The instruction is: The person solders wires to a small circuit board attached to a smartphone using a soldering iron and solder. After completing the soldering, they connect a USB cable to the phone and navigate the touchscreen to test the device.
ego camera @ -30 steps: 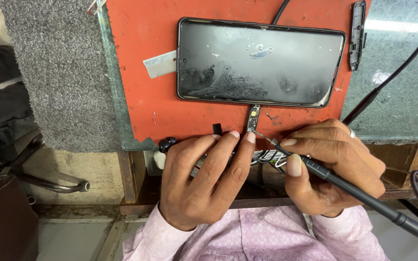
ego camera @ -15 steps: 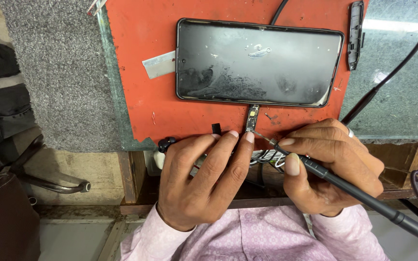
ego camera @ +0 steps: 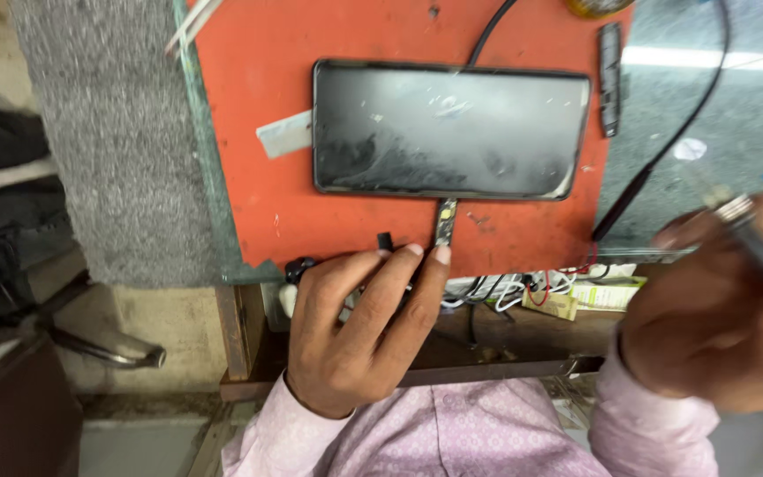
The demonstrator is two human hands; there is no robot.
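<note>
Since the earlier frame the right hand [ego camera: 717,309] has come away from the flex strip [ego camera: 444,222] and now sits off to the right, blurred, its fingers closed around a dark tool [ego camera: 757,238] with a metal collar. The left hand [ego camera: 359,331] stays put, fingers stretched out flat and holding nothing, their tips pressing on the lower edge of the red mat [ego camera: 258,212] just beside the strip. The strip pokes out from the bottom edge of the phone [ego camera: 448,128], which lies face up across the middle of the mat with a dark, smudged screen. A pale grey tape tab [ego camera: 284,134], a short oblong, lies on the mat touching the phone's left end. A narrow black bar [ego camera: 609,78] stands upright on the mat near the phone's right end. A black cable [ego camera: 664,150] curves down over the glass surface [ego camera: 717,106] to the right of the mat. Below the mat's edge, between the two hands, lie tangled white and red wires [ego camera: 523,290] and a small yellow-green packet [ego camera: 607,293], flat and oblong. Grey carpet [ego camera: 108,150] lies left of the mat.
</note>
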